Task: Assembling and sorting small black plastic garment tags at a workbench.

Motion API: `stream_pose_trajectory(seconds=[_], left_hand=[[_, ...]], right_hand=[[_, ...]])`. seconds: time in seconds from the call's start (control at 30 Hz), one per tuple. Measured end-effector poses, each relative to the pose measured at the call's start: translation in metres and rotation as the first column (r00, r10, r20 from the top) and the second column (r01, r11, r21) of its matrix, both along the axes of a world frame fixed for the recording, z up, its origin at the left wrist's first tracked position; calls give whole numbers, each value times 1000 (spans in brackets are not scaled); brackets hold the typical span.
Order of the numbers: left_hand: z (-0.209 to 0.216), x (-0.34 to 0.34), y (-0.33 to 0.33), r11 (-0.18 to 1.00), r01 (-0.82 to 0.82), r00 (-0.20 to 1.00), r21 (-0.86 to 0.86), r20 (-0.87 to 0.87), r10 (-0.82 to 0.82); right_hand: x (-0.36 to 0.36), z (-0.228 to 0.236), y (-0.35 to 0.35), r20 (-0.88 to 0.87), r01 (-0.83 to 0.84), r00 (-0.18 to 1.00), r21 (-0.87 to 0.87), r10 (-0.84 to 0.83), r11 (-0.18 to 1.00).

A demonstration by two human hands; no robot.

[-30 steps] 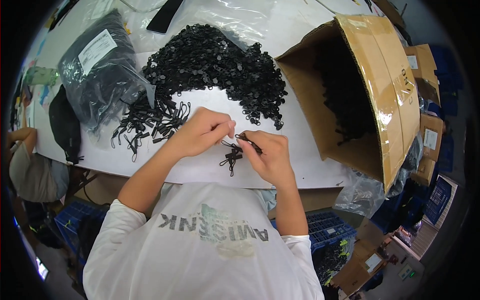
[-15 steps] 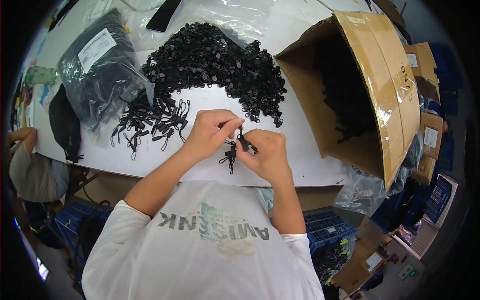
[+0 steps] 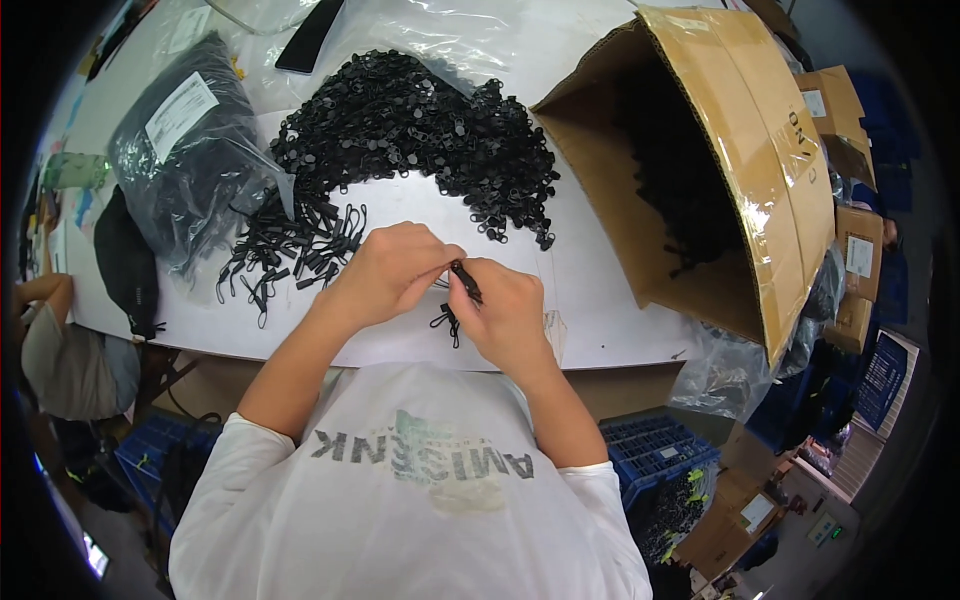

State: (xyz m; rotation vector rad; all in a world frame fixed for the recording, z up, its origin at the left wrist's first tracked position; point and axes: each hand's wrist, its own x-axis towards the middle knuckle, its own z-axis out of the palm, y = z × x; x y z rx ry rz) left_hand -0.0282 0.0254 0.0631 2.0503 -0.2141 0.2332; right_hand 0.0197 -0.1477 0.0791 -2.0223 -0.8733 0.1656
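Note:
My left hand and my right hand meet fingertip to fingertip above the near part of the table. Between the right thumb and fingers lies a small black cord pull, its upper end reaching the left fingertips. The left fingers are pinched closed there, and what exactly they grip is hidden. Just below the hands, more black cord pulls with thin loops hang or lie; which one I cannot tell. Left of my hands, looped cord pulls lie in a loose heap. Beyond them spreads a large pile of small black clips.
A clear plastic bag of dark goods stands at the left, beside a black pouch. At the right, a cardboard box lies on its side with black pieces inside. A dark phone-like slab rests at the back. Another person's arm shows far left.
My fingertips have drawn closer together, and the black cord pull has tilted and is more covered by my right hand. The whole view has shifted slightly.

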Motion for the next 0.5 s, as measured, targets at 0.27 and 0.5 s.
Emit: stream_pose_trajectory(seconds=[0.27,0.5], left_hand=[[-5,-9,-9,982,129,988,140,-107,-115],[-17,-3,-6,996,66,996,61,-70,-61]], right_hand=[[-1,-11,-7,-88,-141,989,-367,117,920],[2,-11,-10,-69,-83,996,-359,62,930]])
